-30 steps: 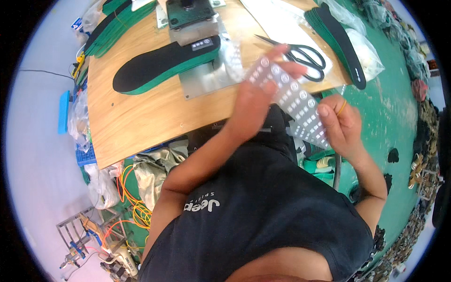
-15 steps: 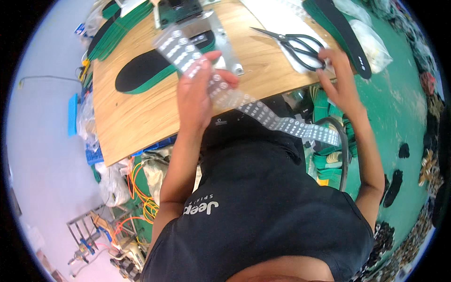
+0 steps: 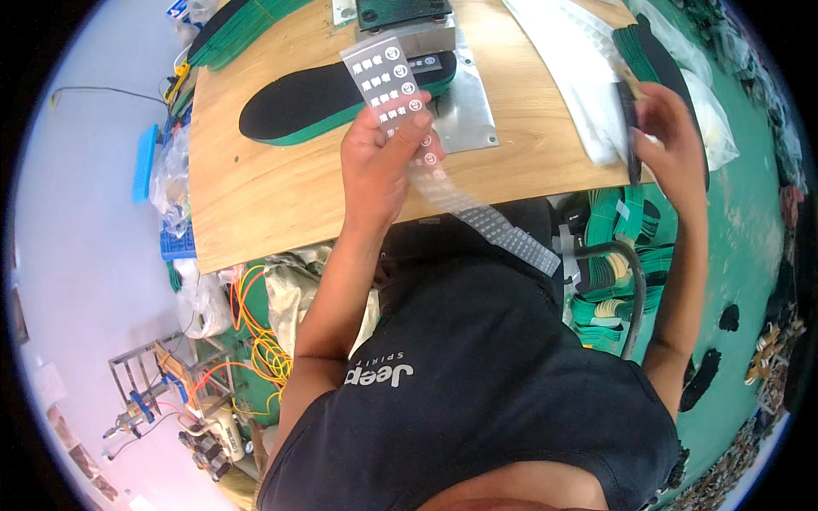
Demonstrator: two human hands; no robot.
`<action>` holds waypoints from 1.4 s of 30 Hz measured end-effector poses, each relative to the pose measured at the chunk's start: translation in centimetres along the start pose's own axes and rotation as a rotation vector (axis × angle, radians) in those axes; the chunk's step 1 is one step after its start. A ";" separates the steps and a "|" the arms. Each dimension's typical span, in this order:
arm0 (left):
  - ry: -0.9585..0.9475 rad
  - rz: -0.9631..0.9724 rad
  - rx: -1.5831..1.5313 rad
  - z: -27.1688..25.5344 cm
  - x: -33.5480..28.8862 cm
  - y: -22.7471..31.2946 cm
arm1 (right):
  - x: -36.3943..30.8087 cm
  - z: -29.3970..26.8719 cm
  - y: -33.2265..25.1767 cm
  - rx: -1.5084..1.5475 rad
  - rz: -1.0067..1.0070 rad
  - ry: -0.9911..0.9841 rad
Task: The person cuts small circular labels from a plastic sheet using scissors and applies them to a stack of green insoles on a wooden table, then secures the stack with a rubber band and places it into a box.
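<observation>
My left hand (image 3: 375, 157) pinches a clear strip of transfer labels (image 3: 381, 78) between thumb and fingers, near its upper end. White printed marks run in rows along the strip, and its tail hangs past the table edge over my lap. Just behind it lies a black insole (image 3: 298, 98) with a green side, a small label (image 3: 423, 64) on its heel end. The insole's right end meets a metal plate (image 3: 473, 111) under a dark press-like block (image 3: 402, 13). At the right table edge, my right hand (image 3: 669, 140) is closed on black-handled scissors (image 3: 632, 136), seen edge-on and smeared by motion.
White sheets (image 3: 567, 77) lie at the table's right. Stacked green-and-black insoles stand at the back left (image 3: 243, 34) and back right (image 3: 652, 60). Below the table are more insole bundles (image 3: 618, 221), a curved dark tube (image 3: 635, 289) and yellow-orange hoses (image 3: 260, 332).
My right hand has picked the scissors up off the white sheets. The strip in my left hand is steadier and more upright. The whole view has shifted a little.
</observation>
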State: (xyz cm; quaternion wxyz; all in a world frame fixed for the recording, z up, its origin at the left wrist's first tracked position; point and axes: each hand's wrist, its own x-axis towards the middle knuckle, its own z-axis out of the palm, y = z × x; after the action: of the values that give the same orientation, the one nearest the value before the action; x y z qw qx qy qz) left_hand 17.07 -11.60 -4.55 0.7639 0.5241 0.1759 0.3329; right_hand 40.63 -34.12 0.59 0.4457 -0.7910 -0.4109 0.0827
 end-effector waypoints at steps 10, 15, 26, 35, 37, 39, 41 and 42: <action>0.071 -0.003 -0.038 -1.1 -0.1 1.2 | -13.0 8.5 -3.9 1.226 0.463 -0.314; 0.073 0.085 0.029 -1.6 -0.2 1.5 | -14.0 10.8 -5.5 1.564 0.469 -0.523; -0.184 -0.076 0.082 -2.3 -2.6 1.4 | -1.8 12.7 -9.2 0.928 -0.026 -0.199; -0.295 -0.173 -0.010 -1.4 -2.4 1.0 | -1.7 14.6 -8.6 0.958 -0.060 -0.112; -0.248 -0.157 0.048 -1.2 -2.4 0.9 | -1.8 14.5 -8.5 0.924 -0.013 -0.103; -0.187 -0.170 0.028 -1.1 -2.4 1.3 | -2.0 13.8 -8.7 0.877 0.076 -0.181; -0.112 -0.083 0.090 -1.5 -2.5 1.4 | -2.3 11.2 -8.4 0.812 0.195 -0.337; -0.100 -0.080 0.069 -1.7 -2.3 1.5 | -2.8 10.3 -7.4 0.767 0.212 -0.395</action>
State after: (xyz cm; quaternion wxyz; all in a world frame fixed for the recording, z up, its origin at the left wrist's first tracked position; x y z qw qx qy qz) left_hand 13.86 -11.67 -4.00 0.7659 0.5588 0.1697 0.2690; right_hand 29.40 -27.64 -0.39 0.6089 -0.5755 -0.3442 0.4239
